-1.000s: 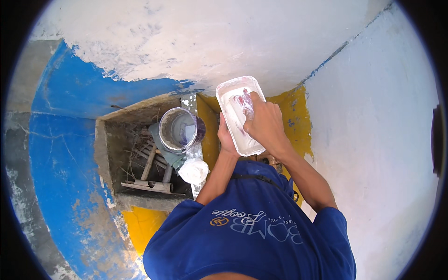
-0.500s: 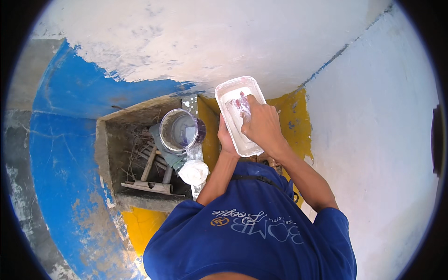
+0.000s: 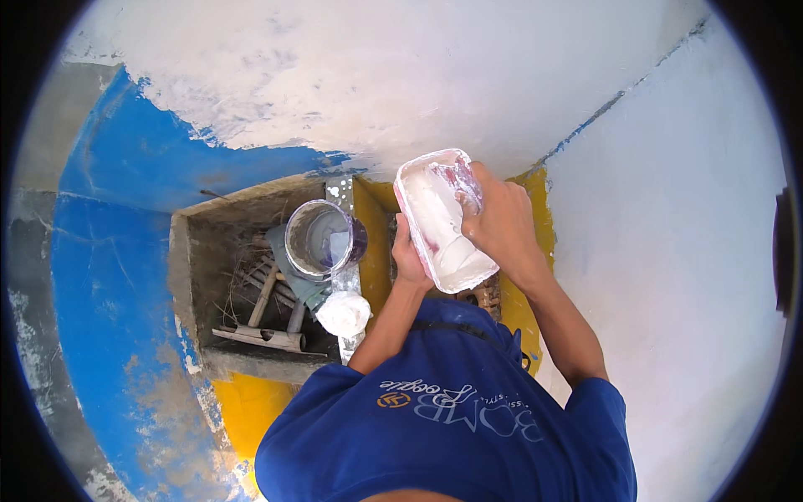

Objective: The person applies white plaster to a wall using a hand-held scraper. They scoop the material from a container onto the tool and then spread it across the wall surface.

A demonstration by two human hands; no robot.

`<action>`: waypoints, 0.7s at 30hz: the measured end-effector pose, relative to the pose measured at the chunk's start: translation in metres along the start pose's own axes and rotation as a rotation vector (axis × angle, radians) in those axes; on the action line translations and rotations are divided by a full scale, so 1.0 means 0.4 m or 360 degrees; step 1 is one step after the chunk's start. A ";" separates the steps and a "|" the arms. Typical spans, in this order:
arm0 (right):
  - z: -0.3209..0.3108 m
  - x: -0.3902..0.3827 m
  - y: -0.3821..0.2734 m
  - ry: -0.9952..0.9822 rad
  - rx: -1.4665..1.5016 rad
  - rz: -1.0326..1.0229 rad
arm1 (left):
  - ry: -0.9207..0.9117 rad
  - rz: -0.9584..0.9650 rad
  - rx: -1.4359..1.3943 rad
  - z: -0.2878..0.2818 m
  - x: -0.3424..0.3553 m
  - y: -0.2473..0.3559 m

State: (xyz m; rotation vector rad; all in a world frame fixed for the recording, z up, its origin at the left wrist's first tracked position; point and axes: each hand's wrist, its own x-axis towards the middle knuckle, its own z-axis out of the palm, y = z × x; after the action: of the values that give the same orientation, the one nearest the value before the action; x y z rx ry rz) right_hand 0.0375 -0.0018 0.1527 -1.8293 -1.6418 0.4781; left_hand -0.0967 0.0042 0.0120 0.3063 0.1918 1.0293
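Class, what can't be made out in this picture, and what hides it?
All in the head view:
Fingers of the left grip: mostly hidden behind the white tray.
Held end of the smeared tool: covered by the right grip.
Dark object at far right: cut off by the lens rim.

Bright, soft light; concrete box shadowed inside; edges curved, corners black.

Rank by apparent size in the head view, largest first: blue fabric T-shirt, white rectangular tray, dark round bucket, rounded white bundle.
1. Blue fabric T-shirt
2. White rectangular tray
3. Dark round bucket
4. Rounded white bundle
Nearness to the camera may affect these apparent sizes.
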 end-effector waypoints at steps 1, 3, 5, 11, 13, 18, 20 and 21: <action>0.005 -0.011 0.002 0.0012 -0.0152 0.0002 | -0.0005 0.0011 -0.0006 0.002 -0.002 -0.004; 0.023 -0.032 0.006 0.0030 -0.0306 0.0002 | 0.0115 0.0056 0.0151 0.011 -0.004 -0.014; 0.050 -0.049 0.003 -0.0062 -0.0256 0.0024 | 0.0166 0.0064 0.0101 0.009 -0.003 -0.027; 0.057 -0.071 -0.018 -0.0243 0.0091 -0.0069 | 0.0084 0.0076 -0.0199 -0.023 -0.002 -0.010; 0.061 -0.060 -0.017 -0.0249 0.0058 -0.0094 | 0.0139 0.0075 -0.0177 -0.006 0.003 -0.007; 0.088 -0.007 -0.012 -0.0123 -0.0187 -0.0097 | 0.0062 0.0061 -0.0216 -0.023 -0.011 -0.012; 0.081 -0.015 -0.010 -0.0140 -0.0113 -0.0112 | 0.0013 0.0066 -0.0233 -0.027 -0.010 -0.007; 0.078 -0.023 -0.009 -0.0163 -0.0045 -0.0131 | 0.0019 0.0104 -0.0202 -0.033 -0.006 -0.007</action>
State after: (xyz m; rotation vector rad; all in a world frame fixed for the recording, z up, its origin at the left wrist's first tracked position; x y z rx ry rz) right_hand 0.0132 -0.0040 0.1307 -1.7755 -1.7932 0.5229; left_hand -0.0996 0.0029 -0.0014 0.1922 0.1268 1.1028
